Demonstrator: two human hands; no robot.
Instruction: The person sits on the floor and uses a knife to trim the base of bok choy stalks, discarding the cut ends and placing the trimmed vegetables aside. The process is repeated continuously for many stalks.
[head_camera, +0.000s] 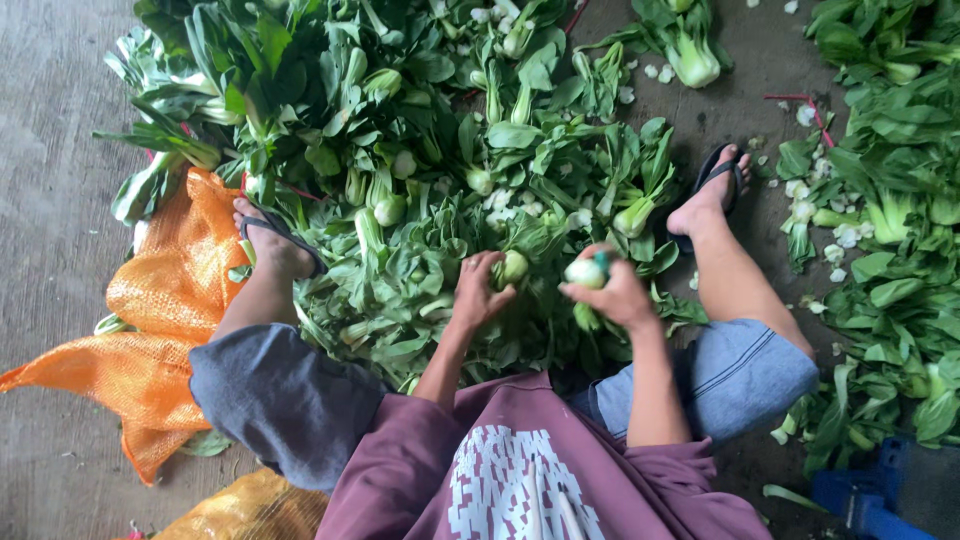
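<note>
The bok choy head (586, 273) in the right hand (618, 297) has a pale, rounded white-green base pointing up and dark leaves hanging below the fingers. The right hand is clamped around it, held over the heap between the knees, wrist bent inward. The left hand (478, 293) reaches down into the pile, fingers curled around another bok choy (513, 266) that's still lying among the rest. Both forearms come in from the lower middle, elbows tucked near the purple shirt (520, 470). The big pile of greens (400, 150) is glossy, crinkly leaves with smooth bulbous stems. An orange mesh sack (160, 330) sits crumpled on the rough concrete floor (50, 150) beside the left foot, which wears a black flip-flop (285, 238).
</note>
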